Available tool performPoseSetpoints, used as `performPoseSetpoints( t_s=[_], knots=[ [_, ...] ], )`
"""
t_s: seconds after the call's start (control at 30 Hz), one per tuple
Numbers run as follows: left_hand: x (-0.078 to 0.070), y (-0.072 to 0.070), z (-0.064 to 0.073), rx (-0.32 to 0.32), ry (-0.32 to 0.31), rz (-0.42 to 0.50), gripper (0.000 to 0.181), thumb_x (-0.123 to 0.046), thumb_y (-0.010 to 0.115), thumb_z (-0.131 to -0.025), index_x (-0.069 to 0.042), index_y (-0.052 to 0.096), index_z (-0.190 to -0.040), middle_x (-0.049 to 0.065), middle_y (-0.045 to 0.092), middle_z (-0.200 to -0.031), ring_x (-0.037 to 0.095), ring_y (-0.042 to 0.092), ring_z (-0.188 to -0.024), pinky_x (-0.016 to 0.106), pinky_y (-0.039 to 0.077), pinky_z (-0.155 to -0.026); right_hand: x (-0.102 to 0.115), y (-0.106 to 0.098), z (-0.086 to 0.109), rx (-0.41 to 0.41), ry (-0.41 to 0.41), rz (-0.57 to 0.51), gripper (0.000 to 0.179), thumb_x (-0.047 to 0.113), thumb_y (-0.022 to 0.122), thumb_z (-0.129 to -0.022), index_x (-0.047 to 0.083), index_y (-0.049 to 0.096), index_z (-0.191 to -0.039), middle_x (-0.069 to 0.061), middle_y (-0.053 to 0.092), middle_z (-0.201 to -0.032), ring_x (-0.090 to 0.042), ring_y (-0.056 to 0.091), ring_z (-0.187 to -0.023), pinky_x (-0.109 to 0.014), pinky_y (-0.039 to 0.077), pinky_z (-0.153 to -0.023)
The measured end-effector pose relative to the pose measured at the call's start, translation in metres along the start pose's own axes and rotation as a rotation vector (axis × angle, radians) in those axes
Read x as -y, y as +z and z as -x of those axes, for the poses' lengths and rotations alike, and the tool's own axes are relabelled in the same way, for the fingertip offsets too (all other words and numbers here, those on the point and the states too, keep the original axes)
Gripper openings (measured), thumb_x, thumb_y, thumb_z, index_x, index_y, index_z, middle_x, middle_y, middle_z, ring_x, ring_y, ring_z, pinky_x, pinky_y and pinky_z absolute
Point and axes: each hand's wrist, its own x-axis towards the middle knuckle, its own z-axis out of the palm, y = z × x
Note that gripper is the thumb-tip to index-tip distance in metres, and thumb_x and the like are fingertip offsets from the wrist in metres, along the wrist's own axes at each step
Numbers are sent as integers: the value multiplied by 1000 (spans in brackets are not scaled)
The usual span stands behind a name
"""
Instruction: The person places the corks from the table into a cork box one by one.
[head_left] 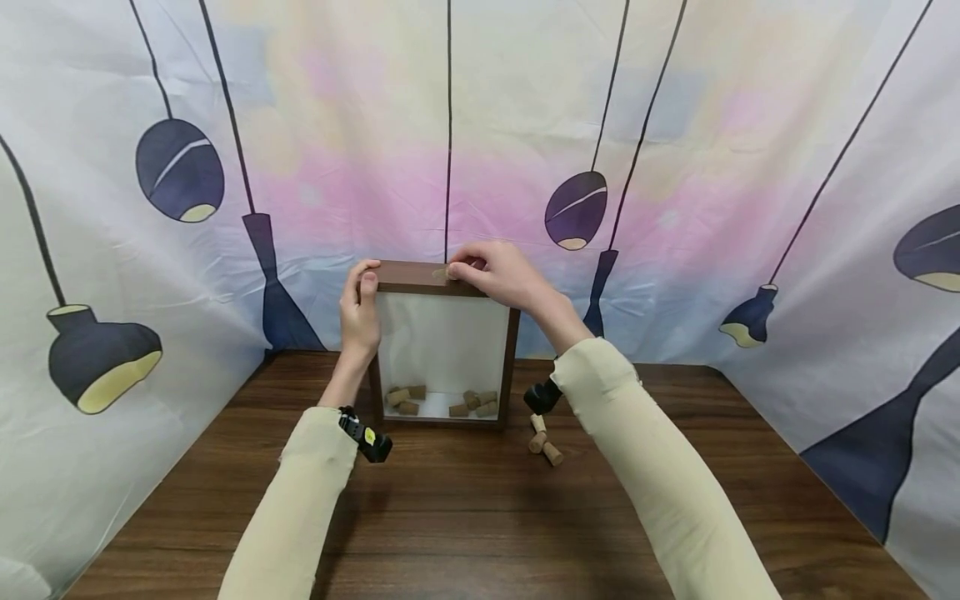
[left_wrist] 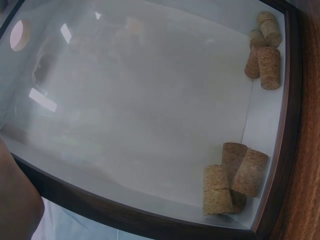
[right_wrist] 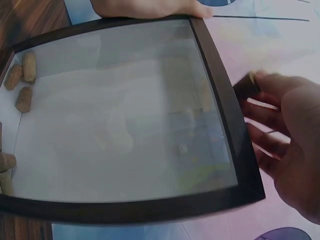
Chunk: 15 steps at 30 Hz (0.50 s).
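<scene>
A shadow box frame with a dark brown wooden rim and a clear front stands upright on the table. My left hand grips its upper left corner, the thumb on the front. Above the top edge, my right hand pinches a cork against the rim; how far it sits in the hole cannot be told. The round hole in the top shows in the left wrist view. Inside, at the bottom, several wine corks lie in a left cluster and a right cluster.
Three loose corks lie on the brown wood-grain table, right of the frame's foot. Behind the table hangs a cloth backdrop printed with dark lamps. Each wrist wears a small black camera.
</scene>
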Motion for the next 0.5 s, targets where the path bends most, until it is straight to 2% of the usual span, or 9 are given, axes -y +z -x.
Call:
performPoseSetpoints(
  t_s=[0.17, 0.27, 0.37, 0.5],
  knots=[
    [-21, -2, 4, 14, 8, 9, 44, -31, 40, -108, 0, 54, -136, -10, 43, -75, 1, 20, -48, 22, 23, -51, 6, 7, -5, -44, 19, 59, 25, 29, 52, -104, 15, 72, -112, -1, 72, -101, -15, 62, -83, -31, 48, -78],
    [-23, -3, 4, 11, 15, 8, 44, -31, 40, -108, 0, 54, -136, -8, 35, -65, 2, 20, -46, 22, 22, -49, 8, 12, -8, -68, 37, 57, 27, 28, 50, -106, 14, 70, -117, -3, 72, -107, -16, 65, -85, -31, 49, -77],
    [-23, -4, 4, 16, 14, 1, 43, -29, 40, -108, 0, 53, -137, -8, 36, -68, 3, 20, -46, 22, 22, -49, 9, 16, -11, -88, 67, 16, 28, 26, 48, -106, 12, 69, -120, -5, 72, -112, -16, 70, -88, -29, 51, -76],
    [-22, -3, 4, 23, 7, 9, 43, -29, 40, -108, 0, 53, -137, -9, 36, -68, 3, 20, -46, 22, 22, -49, 9, 20, -12, -123, 132, -68, 27, 24, 47, -107, 10, 67, -119, -7, 72, -110, -18, 72, -87, -30, 53, -76]
  ],
)
